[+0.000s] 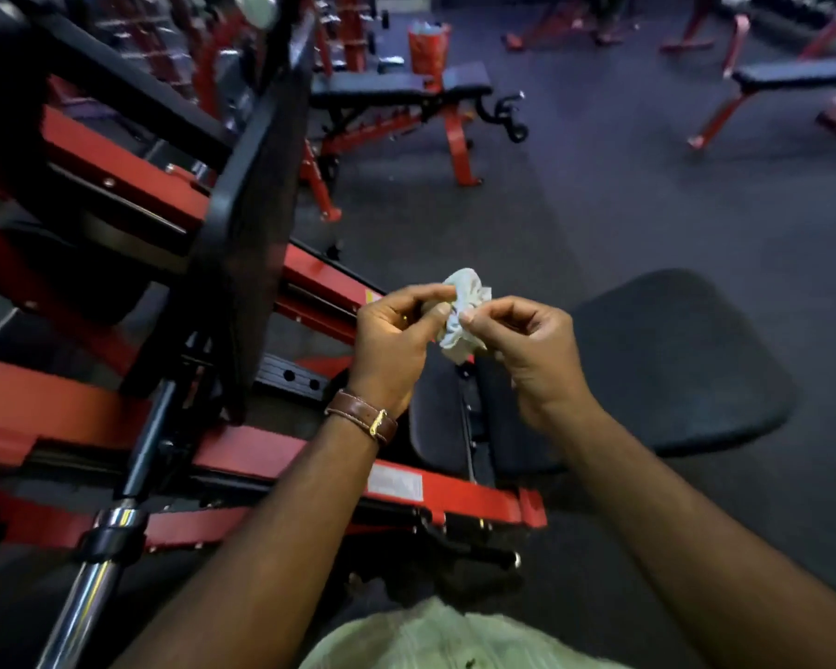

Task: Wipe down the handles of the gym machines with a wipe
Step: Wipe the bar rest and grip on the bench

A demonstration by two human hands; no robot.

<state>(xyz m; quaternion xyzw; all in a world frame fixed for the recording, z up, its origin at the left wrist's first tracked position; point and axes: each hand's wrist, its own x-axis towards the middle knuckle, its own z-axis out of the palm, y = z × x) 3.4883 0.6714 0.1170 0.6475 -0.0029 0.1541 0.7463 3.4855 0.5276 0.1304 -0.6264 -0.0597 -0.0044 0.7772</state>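
I see both hands up mid-frame, left hand [397, 338] and right hand [527, 347] each pinching the crumpled white wipe [464, 313] between them, wipe held above the black seat pad [672, 359], red machine frame [117, 176] at left, chrome bar [85, 605] lower left

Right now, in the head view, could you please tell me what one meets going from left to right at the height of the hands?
Black upright plate → left hand → crumpled wipe → right hand → black seat pad.
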